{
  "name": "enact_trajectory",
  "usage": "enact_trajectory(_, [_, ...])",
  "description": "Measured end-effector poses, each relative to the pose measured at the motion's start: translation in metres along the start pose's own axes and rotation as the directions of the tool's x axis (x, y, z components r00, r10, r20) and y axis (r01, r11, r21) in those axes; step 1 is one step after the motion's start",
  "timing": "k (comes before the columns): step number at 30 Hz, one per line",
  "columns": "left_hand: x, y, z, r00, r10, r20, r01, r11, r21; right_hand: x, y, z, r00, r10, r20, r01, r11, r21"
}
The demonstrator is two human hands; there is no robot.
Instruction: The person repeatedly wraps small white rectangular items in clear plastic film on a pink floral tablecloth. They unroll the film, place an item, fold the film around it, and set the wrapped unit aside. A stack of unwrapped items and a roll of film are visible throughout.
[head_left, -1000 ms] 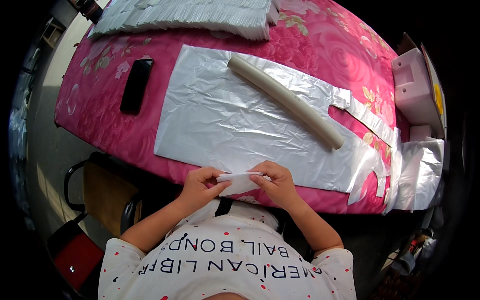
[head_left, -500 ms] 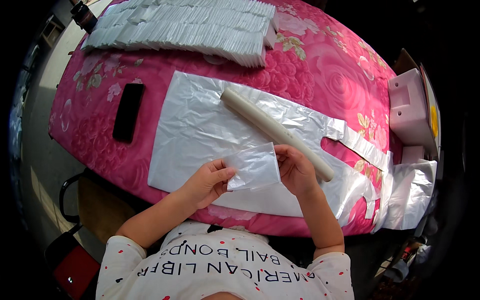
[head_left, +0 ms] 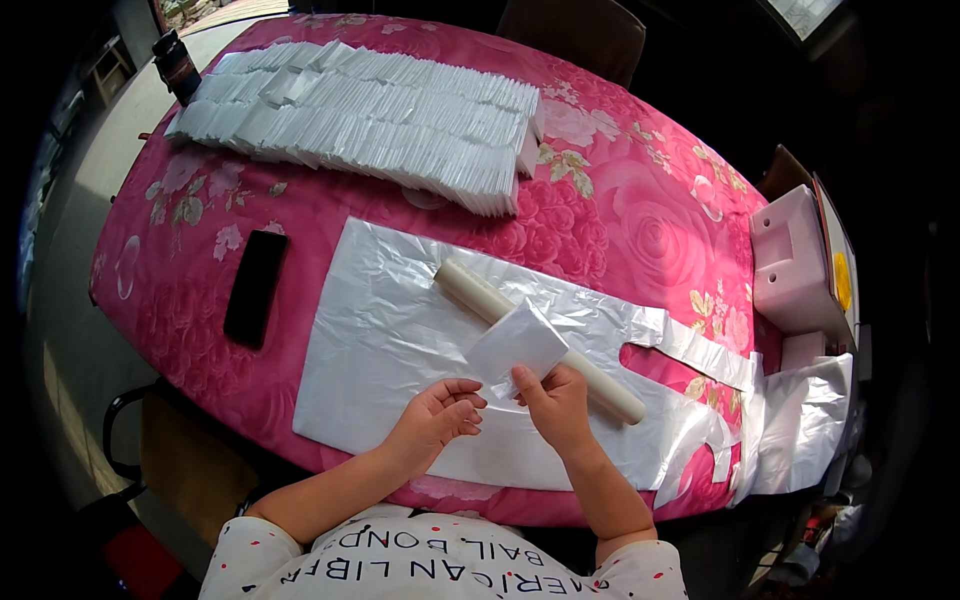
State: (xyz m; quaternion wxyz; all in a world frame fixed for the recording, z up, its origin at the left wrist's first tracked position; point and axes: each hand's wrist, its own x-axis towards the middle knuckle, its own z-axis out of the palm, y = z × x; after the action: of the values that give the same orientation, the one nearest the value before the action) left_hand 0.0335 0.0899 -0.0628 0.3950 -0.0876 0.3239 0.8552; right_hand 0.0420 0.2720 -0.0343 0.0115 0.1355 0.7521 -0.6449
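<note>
A folded square of whitish, translucent plastic (head_left: pixel 518 345), looking like a folded plastic bag, is pinched by its near edge in my right hand (head_left: pixel 555 405). My left hand (head_left: pixel 435 420) hovers just left of it, fingers loosely curled and apart, touching nothing. Beneath both hands a large silvery-white plastic carrier bag (head_left: pixel 370 340) lies flat, its handle loops toward the right. Across that bag a pale rolling rod (head_left: pixel 610 393) rests at a slant, its middle covered by the folded square.
Long rows of upright folded white packets (head_left: pixel 370 115) fill the far left of the pink flowered table (head_left: pixel 660 240). A black phone (head_left: pixel 257 290) lies at left. Behind it stands a dark bottle (head_left: pixel 176 68). A white foam box (head_left: pixel 785 245) is at right; a chair (head_left: pixel 190 450) stands lower left.
My left hand has let go of the folded plastic and drawn apart from it. The right hand now holds it alone, tilted and over the rod. The whole view has tipped upward.
</note>
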Motion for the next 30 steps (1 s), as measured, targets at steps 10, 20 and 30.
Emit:
enact_trajectory(10, [-0.017,0.005,-0.018,0.997,0.032,-0.072,-0.006,0.942,0.335,0.233,-0.049,-0.054,1.0,0.004,-0.002,-0.003,0.502,-0.865])
enact_trajectory(20, [-0.027,0.011,-0.046,0.997,0.03,-0.074,-0.005,0.948,0.319,0.262,-0.008,-0.033,0.977,-0.023,0.213,0.11,0.905,-0.411])
enact_trajectory(30, [-0.02,0.002,-0.045,1.0,0.017,-0.005,-0.015,0.939,0.342,0.244,0.014,-0.036,0.921,-0.37,0.125,0.344,0.617,-0.708])
